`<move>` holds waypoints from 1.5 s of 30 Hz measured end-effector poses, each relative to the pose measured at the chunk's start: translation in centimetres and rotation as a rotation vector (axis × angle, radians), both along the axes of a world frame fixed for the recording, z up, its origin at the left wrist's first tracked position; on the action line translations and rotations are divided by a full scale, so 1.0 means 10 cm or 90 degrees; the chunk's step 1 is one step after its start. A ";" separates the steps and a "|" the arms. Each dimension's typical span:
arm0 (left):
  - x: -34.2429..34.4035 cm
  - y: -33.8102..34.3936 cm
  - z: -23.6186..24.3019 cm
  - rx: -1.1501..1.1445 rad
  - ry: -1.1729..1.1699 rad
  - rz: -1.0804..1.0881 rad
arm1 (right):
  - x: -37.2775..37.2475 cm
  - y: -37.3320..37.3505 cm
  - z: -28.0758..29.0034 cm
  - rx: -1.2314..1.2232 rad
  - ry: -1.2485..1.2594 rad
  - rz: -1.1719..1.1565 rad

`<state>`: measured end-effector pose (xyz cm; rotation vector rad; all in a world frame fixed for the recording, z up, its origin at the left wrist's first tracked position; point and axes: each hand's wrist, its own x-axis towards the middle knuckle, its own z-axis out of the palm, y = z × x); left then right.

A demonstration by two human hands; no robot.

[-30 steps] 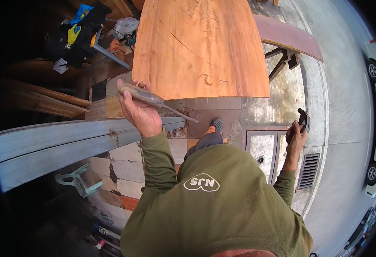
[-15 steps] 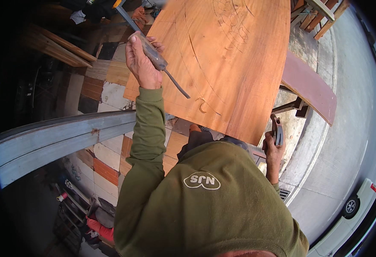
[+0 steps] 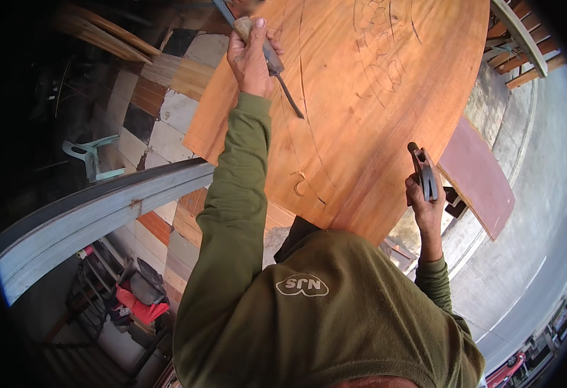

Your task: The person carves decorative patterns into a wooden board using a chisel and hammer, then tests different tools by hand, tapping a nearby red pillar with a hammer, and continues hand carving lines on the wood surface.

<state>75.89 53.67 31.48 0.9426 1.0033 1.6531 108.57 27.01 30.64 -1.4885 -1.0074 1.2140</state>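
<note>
My left hand (image 3: 250, 64) is closed around the worn wooden handle of a gouge (image 3: 290, 97). Its dark, curved blade points down to the right, over the near left part of a broad orange-brown wood panel (image 3: 354, 142). Drawn curves and leaf-like outlines mark the panel, along with a dark curved groove. A curled wood shaving (image 3: 299, 186) lies near the groove's lower end. On the right, beside the panel's edge, my right hand (image 3: 427, 205) grips a claw hammer (image 3: 428, 181), its forked claw facing up; the fingers partly hide it.
A grey metal beam (image 3: 102, 210) comes in from the left to the panel's near left corner. A reddish-brown board (image 3: 477, 178) sticks out at right. Slatted wood (image 3: 529, 48) stands at the far right, and patchwork tiles (image 3: 144, 123) cover the floor at left.
My view has shifted, and the panel sits further right in it. My right hand has come up with the hammer beside the panel's edge. The gouge stays in my left hand.
</note>
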 end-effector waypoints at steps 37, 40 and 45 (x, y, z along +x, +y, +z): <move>0.34 0.80 -0.11 -0.082 -0.004 -0.108 | -0.61 2.20 0.54 0.220 -0.007 0.063; 0.26 0.78 0.00 -0.138 0.056 -0.068 | -0.76 2.56 0.65 0.280 0.015 0.088; 0.27 0.88 -0.37 -0.151 0.016 -0.088 | -1.13 2.94 0.90 0.287 0.021 0.079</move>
